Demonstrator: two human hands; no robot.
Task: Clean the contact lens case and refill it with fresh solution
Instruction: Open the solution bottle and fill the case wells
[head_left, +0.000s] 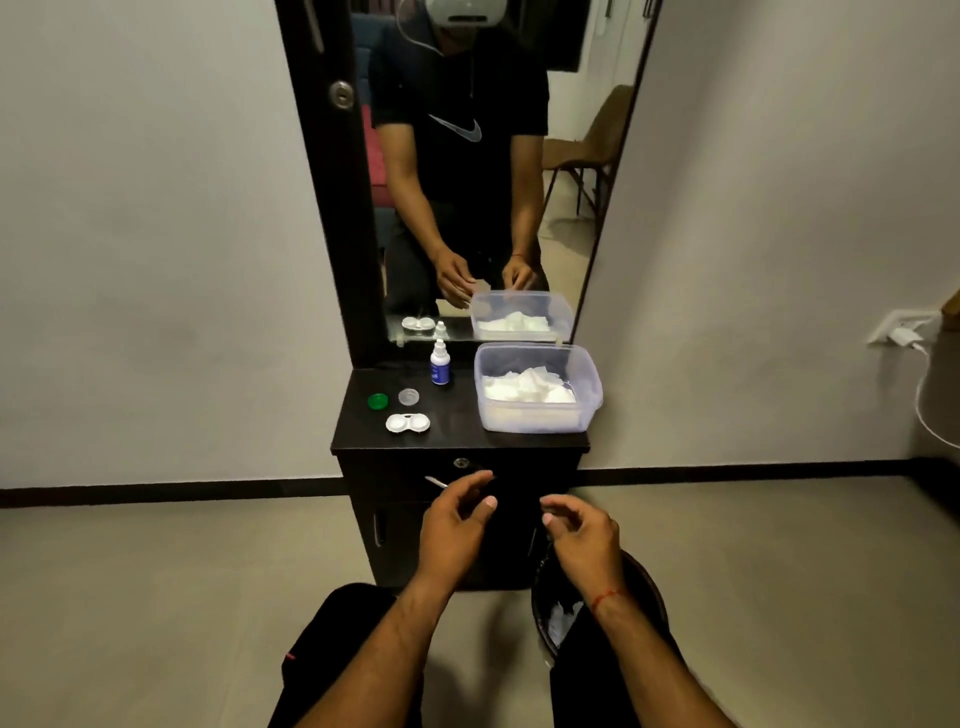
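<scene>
The white contact lens case (408, 423) lies open on the black cabinet top (457, 431), both wells uncovered. Behind it lie its two caps, one green (377, 401) and one clear (409, 397). A small white solution bottle (440, 362) with a blue label stands upright by the mirror. My left hand (454, 522) and my right hand (579, 532) hover in front of the cabinet, below its top, fingers loosely apart and holding nothing. Both are well short of the case.
A clear plastic tub (537, 387) with white tissues stands on the right of the cabinet top. A dark waste bin (550, 608) holding crumpled tissue sits on the floor under my right arm. A tall mirror (467, 171) rises behind.
</scene>
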